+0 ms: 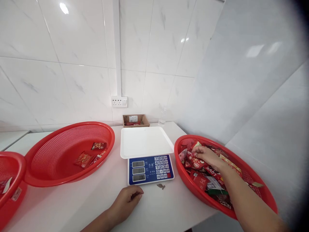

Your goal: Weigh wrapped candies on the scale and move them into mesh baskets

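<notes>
My right hand (209, 157) reaches into the red plastic basket (180, 174) on the right. Its bent fingers are closed at the edge of a red snack packet (195, 161) with white print, among many mixed packets. Part of the grip is hidden behind the hand. My left hand (126, 201) rests on the white table, its fingers curled in loosely with nothing visible in them. Just beyond it stands a digital scale (151, 169) with a blue keypad panel and three displays. The scale's white tray (146, 141) bears no packets.
A large red basket (60, 145) on the left holds a few packets (84, 159). Another red basket (12, 190) is cut off at the left edge. A small cardboard box (145, 121) and a clear bottle (162, 117) stand by the tiled wall. A brown scrap (161, 186) lies before the scale.
</notes>
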`<state>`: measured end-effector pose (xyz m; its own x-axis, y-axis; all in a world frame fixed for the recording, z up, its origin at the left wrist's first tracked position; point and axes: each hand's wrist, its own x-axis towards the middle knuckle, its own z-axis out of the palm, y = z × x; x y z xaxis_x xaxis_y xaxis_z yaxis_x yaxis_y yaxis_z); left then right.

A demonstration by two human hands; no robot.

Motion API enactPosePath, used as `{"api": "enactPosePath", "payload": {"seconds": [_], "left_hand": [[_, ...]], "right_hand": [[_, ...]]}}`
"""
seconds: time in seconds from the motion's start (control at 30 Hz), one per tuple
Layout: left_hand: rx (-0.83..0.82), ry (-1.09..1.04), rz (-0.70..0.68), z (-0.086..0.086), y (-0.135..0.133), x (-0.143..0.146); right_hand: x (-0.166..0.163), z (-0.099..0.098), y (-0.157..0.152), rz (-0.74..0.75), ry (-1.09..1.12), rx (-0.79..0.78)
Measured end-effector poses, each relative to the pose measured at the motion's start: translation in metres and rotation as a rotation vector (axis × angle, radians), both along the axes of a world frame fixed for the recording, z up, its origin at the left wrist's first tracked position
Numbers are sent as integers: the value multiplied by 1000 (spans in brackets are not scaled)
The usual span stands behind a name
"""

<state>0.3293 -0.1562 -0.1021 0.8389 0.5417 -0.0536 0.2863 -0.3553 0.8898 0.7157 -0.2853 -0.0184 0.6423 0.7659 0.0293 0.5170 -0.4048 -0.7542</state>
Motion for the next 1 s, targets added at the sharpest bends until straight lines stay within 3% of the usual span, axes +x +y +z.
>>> {"api": "enactPosePath", "payload": {"seconds": [0.37, 0.6, 0.8, 0.9, 1.0], "left_hand": [[44, -5, -3, -2, 0, -1], [72, 11, -11, 0, -1, -1], [69, 30, -21, 3, -1, -3], [72, 36, -32, 3, 0, -5], [80, 34, -43, 2, 0, -5]], "right_hand": [[-17, 23, 14, -153, 58, 127], [-54, 50, 57, 21, 222, 316], [-101, 37, 115, 134, 204, 208], [-102, 33, 116, 109, 153, 179], [-79, 37, 95, 69, 92, 151]]}}
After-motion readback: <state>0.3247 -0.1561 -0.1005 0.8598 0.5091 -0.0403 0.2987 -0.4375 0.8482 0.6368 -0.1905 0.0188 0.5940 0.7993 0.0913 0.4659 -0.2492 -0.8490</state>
